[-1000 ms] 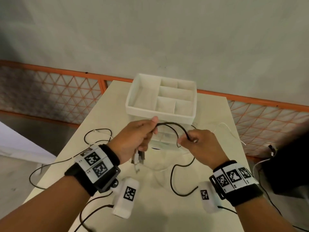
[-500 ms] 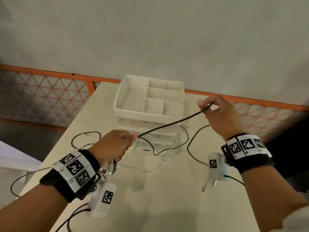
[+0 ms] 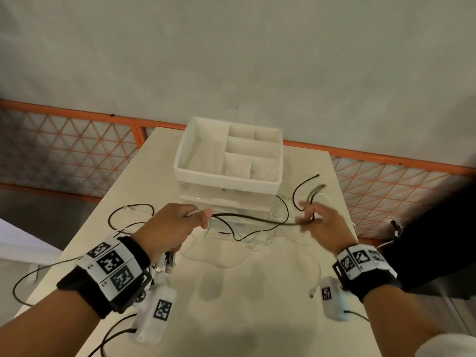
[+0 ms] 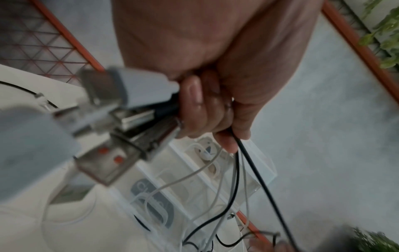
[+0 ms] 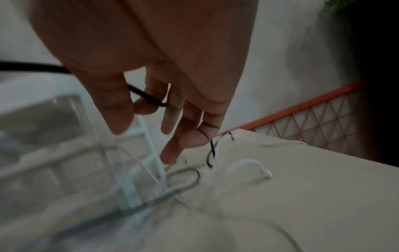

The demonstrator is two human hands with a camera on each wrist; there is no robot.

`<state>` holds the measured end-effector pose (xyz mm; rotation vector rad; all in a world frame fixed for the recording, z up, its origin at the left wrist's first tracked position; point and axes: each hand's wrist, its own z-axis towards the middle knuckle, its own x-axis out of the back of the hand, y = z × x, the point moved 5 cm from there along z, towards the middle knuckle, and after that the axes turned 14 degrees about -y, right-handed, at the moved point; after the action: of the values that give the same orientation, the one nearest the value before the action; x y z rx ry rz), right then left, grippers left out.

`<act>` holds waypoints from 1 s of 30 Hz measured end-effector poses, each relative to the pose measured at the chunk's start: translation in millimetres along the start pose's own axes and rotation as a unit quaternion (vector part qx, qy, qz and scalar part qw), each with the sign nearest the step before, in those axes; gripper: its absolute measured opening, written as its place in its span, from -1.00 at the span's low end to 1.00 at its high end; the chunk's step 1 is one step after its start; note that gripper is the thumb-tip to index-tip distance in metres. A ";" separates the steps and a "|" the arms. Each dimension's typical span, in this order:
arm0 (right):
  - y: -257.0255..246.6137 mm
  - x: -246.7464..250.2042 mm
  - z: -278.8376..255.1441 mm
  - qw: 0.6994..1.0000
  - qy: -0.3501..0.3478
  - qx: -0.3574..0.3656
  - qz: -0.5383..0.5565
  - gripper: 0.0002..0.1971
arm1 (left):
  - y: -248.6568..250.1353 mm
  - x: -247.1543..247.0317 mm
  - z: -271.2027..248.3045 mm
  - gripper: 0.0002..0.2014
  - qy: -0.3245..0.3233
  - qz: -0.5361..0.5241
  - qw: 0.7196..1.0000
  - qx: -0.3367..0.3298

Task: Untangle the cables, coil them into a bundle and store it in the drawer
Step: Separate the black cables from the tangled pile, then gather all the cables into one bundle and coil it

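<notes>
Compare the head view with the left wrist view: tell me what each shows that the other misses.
Only the head view shows the right hand pinching the black cable, the divided white tray on top of the organizer, and both wristbands.

Only the left wrist view shows up close the connector plugs bunched in the left hand, and white cables lying inside the clear drawers.

Both show the left hand gripping the black cable, the beige table and the orange railing.

Left hand (image 3: 170, 228) fisted; right hand (image 3: 322, 228) pinching, other fingers loose.
</notes>
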<state>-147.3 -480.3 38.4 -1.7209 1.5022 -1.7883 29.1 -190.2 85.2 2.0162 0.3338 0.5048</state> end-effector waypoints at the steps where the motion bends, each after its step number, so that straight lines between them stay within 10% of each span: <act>1: 15.4 -10.5 -4.6 0.998 -0.032 -0.034 -0.045 -0.63 | 1.1 -1.4 -0.9 -0.61 -0.001 0.002 1.000 -0.006; 11: 28.1 -56.0 -31.4 0.961 -0.196 -0.144 -0.131 -0.64 | -0.5 -8.5 4.2 -0.51 0.034 -0.042 0.998 0.028; 16: -89.4 -46.9 -52.7 0.989 -0.104 0.087 -0.057 -0.46 | 23.5 -24.8 -10.9 -0.63 -0.002 0.162 0.986 -0.029; 20: -148.7 -95.5 -62.7 0.958 -0.206 0.198 -0.006 -0.15 | 43.6 -50.7 -26.9 -0.67 -0.097 0.187 0.975 -0.074; 25: -100.6 -111.9 -39.9 0.971 -0.197 0.100 -0.096 -0.81 | 12.0 -31.7 -43.4 -0.69 -0.165 0.237 0.957 -0.015; 30: -68.3 -128.6 -39.2 0.911 -0.200 -0.028 -0.360 -0.61 | -35.2 -29.2 -40.6 -0.68 -0.120 0.382 0.916 0.024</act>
<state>-113.4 -334.2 22.9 -2.7040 0.7958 -1.4953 -16.9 -155.2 65.2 2.1839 -0.6311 0.7112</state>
